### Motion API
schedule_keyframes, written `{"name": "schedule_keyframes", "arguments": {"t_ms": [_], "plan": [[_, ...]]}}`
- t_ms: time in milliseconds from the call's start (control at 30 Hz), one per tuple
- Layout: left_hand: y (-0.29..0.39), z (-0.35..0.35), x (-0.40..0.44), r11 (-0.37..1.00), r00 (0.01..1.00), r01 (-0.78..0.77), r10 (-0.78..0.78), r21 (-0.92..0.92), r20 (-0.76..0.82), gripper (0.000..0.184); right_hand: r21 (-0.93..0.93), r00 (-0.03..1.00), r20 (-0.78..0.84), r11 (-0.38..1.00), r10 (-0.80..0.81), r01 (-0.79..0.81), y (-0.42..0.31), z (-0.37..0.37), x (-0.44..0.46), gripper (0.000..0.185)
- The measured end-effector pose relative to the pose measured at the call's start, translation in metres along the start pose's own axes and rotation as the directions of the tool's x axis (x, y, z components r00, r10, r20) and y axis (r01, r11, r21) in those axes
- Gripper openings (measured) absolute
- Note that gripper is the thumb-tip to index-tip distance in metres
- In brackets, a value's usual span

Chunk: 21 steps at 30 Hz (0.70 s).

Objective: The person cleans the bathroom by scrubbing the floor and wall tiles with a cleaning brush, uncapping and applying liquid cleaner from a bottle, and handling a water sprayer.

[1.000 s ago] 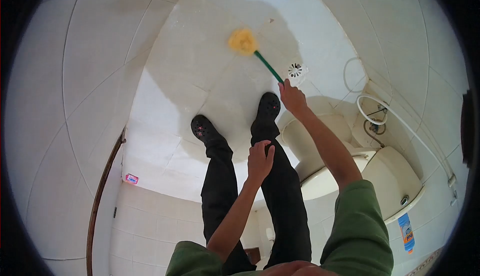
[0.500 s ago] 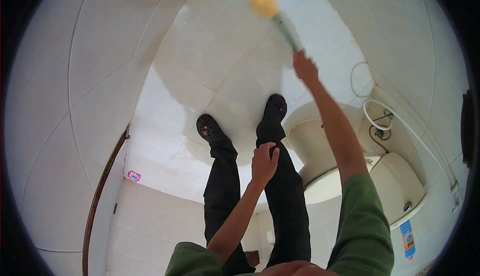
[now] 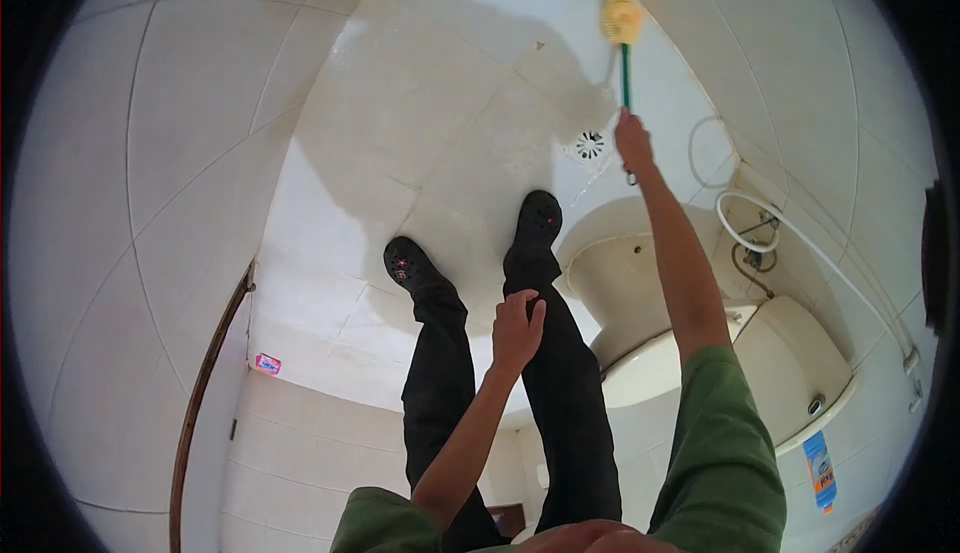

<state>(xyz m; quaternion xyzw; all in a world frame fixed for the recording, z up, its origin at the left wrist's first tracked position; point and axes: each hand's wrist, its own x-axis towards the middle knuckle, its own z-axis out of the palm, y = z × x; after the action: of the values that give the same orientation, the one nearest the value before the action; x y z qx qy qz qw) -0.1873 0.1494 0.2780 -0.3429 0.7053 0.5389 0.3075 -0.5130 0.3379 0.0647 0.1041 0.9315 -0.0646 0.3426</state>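
Observation:
My right hand (image 3: pixel 634 143) is wrapped round the green handle of a scrub brush (image 3: pixel 621 21) with a yellow head. The head touches the wet tiled floor (image 3: pixel 450 93) near the foot of the right wall, slightly blurred. The handle's end pokes out below my fist. My left hand (image 3: pixel 518 331) rests on my right leg around the knee, holding nothing, with its fingers stretched out. Just left of my right hand lies a round floor drain (image 3: pixel 590 145).
To the right stands a cream toilet (image 3: pixel 620 273), with a white hose (image 3: pixel 800 228) along the wall. A blue bottle (image 3: pixel 820 473) is at lower right. At left are a small pink packet (image 3: pixel 267 364) and a brown-edged door (image 3: pixel 200 393). My feet wear black clogs (image 3: pixel 540 218).
The brush head has swung right and a little down, toward the right wall. My right hand shifted slightly right, uncovering the floor drain. My left hand stays on my leg.

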Motion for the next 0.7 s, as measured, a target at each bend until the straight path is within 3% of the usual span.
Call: {"name": "schedule_keyframes", "arguments": {"t_ms": [67,133,167,267,333,433,500,533,567,600,633,667,700], "plan": [[0.003,0.002,-0.002,1.0,1.0,0.002,-0.002,0.012,0.005,0.031,-0.299,0.921,0.031,0.876,-0.389,0.379,0.042,0.059,-0.011,0.053],[0.006,0.0,0.004,1.0,1.0,-0.012,0.012,0.019,0.003,0.031,-0.305,0.975,0.155,0.931,-0.162,0.203,-0.007,0.011,-0.088,0.05],[0.007,0.001,0.003,1.0,1.0,-0.012,0.012,0.014,0.004,0.03,-0.342,0.981,0.088,0.92,-0.172,0.192,-0.005,0.002,-0.084,0.051],[-0.006,0.007,0.001,0.998,1.0,-0.024,0.023,0.061,0.01,0.03,-0.211,0.987,-0.086,0.97,-0.137,0.117,0.006,-0.004,0.004,0.055],[-0.016,0.012,0.0,0.994,0.999,-0.038,0.036,0.099,0.023,0.03,-0.019,0.999,-0.038,0.999,0.025,-0.026,-0.026,-0.044,0.032,0.057],[-0.025,0.009,-0.001,0.993,0.999,-0.035,0.032,0.11,0.03,0.031,-0.13,0.966,-0.032,0.959,-0.257,0.251,0.078,-0.019,0.023,0.057],[-0.024,0.009,0.002,0.995,0.999,-0.021,0.017,0.101,0.044,0.032,-0.142,0.997,-0.012,0.987,-0.074,0.071,0.179,-0.003,-0.015,0.048],[-0.025,0.008,0.001,0.995,0.999,-0.007,0.001,0.103,0.051,0.032,0.015,0.962,0.1,0.966,0.254,-0.257,0.19,-0.022,-0.034,0.044],[-0.024,0.007,0.001,0.996,0.998,-0.024,0.018,0.091,0.067,0.032,0.128,0.808,0.264,0.811,0.527,-0.57,0.2,-0.031,-0.045,0.041],[-0.025,0.007,0.0,0.993,0.997,-0.026,0.018,0.115,0.069,0.032,0.126,0.931,0.129,0.926,0.341,-0.356,0.199,-0.025,-0.04,0.039],[-0.026,0.009,-0.002,0.99,0.997,-0.027,0.016,0.139,0.076,0.031,0.086,0.991,-0.003,0.988,0.131,-0.13,0.189,-0.014,-0.026,0.038],[-0.028,0.013,-0.004,0.986,0.996,-0.027,0.013,0.165,0.086,0.031,0.018,0.989,-0.121,0.996,-0.09,0.093,0.174,0.001,-0.013,0.036],[-0.033,0.014,-0.007,0.979,0.994,-0.053,0.032,0.197,0.105,0.031,0.102,0.981,-0.116,0.981,-0.156,0.168,0.116,-0.015,-0.009,0.031]]}}
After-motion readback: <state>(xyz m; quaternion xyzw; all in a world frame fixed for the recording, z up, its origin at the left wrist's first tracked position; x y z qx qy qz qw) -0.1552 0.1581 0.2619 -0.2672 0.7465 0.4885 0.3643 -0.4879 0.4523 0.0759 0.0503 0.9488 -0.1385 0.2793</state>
